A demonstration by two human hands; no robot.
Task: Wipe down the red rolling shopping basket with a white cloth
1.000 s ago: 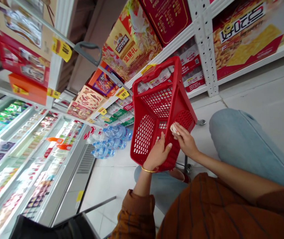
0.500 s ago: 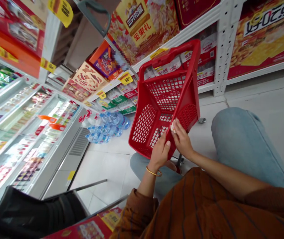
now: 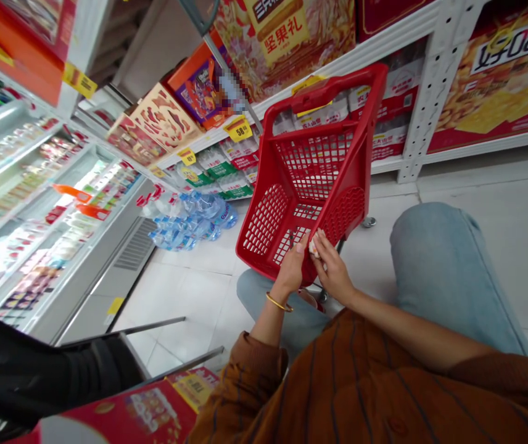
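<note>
My left hand [image 3: 292, 268] is closed on the near edge of the red basket [image 3: 338, 191], thumb up on the rim; the other fingers are mostly hidden, so I cannot tell how far round they reach. A gold bangle [image 3: 279, 302] sits on that wrist, just below the hand. My right hand [image 3: 333, 266] is just beside it, fingers bent together over a small white wad [image 3: 313, 248], which they press to the outer side of the basket, close under the rim. My 2 hands nearly meet there.

The basket opens in front of my left hand, tilted in my view, its handle [image 3: 326, 83] well beyond both hands. 1 caster [image 3: 369, 222] shows ahead and to the right of my right hand, and my right knee [image 3: 437, 246] is farther right.

Beyond my hands, past the basket, runs a white shelf [image 3: 396, 40] with a large nut box [image 3: 287, 49] and a yellow tag [image 3: 239, 129] reading 58. Ahead and to the left of my left hand, blue bottles [image 3: 194, 219] stand on the floor [image 3: 194, 290]; farther left is a fridge [image 3: 127, 262]. A red box [image 3: 148, 410] is behind that hand, to its left.
</note>
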